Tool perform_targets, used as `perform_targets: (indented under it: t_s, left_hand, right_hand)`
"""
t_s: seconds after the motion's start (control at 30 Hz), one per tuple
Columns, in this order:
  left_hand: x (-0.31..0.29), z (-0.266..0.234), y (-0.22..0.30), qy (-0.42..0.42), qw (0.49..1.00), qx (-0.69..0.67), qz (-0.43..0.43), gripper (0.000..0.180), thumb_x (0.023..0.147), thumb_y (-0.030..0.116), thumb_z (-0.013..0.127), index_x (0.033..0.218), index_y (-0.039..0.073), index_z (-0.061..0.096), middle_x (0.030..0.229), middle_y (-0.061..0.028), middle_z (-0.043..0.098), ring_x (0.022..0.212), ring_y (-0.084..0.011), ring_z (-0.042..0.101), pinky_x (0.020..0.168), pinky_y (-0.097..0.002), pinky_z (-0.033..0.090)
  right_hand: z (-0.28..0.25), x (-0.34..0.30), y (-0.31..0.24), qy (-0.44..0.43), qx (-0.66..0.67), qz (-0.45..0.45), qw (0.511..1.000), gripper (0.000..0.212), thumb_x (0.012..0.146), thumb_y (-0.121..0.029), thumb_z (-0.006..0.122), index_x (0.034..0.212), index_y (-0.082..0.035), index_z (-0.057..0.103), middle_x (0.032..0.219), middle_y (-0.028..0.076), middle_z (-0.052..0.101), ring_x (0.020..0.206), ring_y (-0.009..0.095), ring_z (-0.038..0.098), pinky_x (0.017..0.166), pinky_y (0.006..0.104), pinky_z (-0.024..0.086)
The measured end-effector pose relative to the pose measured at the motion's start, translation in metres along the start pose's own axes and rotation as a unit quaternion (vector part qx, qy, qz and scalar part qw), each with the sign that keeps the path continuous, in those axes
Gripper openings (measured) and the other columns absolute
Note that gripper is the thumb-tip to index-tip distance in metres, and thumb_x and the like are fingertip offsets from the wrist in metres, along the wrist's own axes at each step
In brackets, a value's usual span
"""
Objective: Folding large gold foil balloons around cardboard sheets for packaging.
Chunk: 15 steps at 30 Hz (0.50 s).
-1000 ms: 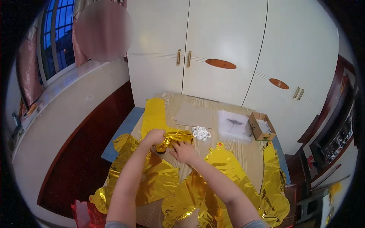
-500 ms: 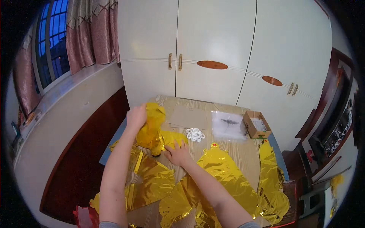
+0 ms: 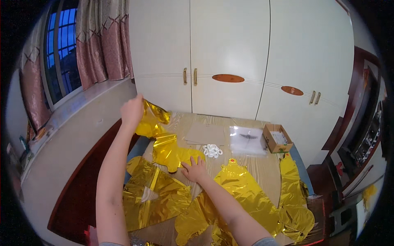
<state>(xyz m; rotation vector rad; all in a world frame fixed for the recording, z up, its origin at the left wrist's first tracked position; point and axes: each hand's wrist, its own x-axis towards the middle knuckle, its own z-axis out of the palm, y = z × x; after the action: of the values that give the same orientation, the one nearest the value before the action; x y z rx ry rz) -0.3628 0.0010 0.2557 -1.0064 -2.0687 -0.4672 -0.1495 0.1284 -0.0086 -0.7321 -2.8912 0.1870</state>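
Observation:
My left hand point(image 3: 132, 113), closed, pinches the upper end of a flat gold foil balloon point(image 3: 165, 148) and holds that end up off the table at the far left. The rest of the foil slopes down to the tabletop. My right hand point(image 3: 194, 169) lies on the lower end with its fingers spread, pressing it down. Nearer me lies another gold foil piece point(image 3: 164, 196) with creases and a small gap. A long gold foil balloon point(image 3: 246, 190) with a red dot at its top rests right of my right forearm.
Beyond my right hand sit a pile of small white rings point(image 3: 212, 151) and flat grey-brown cards point(image 3: 203, 133). Farther right are a clear plastic sleeve point(image 3: 247, 141), an open cardboard box point(image 3: 278, 138) and more gold foil point(image 3: 293, 197). White cupboards point(image 3: 230, 45) stand behind the table.
My left hand has moved up and left, stretching the foil out longer. My right hand stays on the lower end. The whole view has shifted slightly.

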Motion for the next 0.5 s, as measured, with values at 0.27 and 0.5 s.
perform_targets:
  t_s: [0.27,0.5]
  left_hand:
    - [0.023,-0.047,-0.016,0.114,0.991,-0.054,-0.034,0.017,0.097,0.025,0.046,0.102,0.011,0.056,0.078,-0.0231,0.065,0.077,-0.0451,0.062,0.066,-0.0546,0.047]
    - [0.034,-0.097,-0.033,0.132,0.989,-0.012,-0.066,0.019,0.094,0.027,0.051,0.104,0.013,0.058,0.082,-0.0226,0.066,0.080,-0.0432,0.063,0.070,-0.0529,0.048]
  right_hand:
    - [0.000,-0.003,-0.001,0.007,-0.003,0.000,1.000,0.054,0.095,-0.058,0.032,0.143,-0.035,0.040,0.153,0.018,0.030,0.138,0.051,0.022,0.113,0.0575,0.015]
    - [0.003,-0.005,0.000,-0.005,-0.011,-0.005,1.000,0.053,0.096,-0.057,0.032,0.143,-0.036,0.039,0.154,0.017,0.027,0.139,0.050,0.022,0.113,0.0584,0.016]
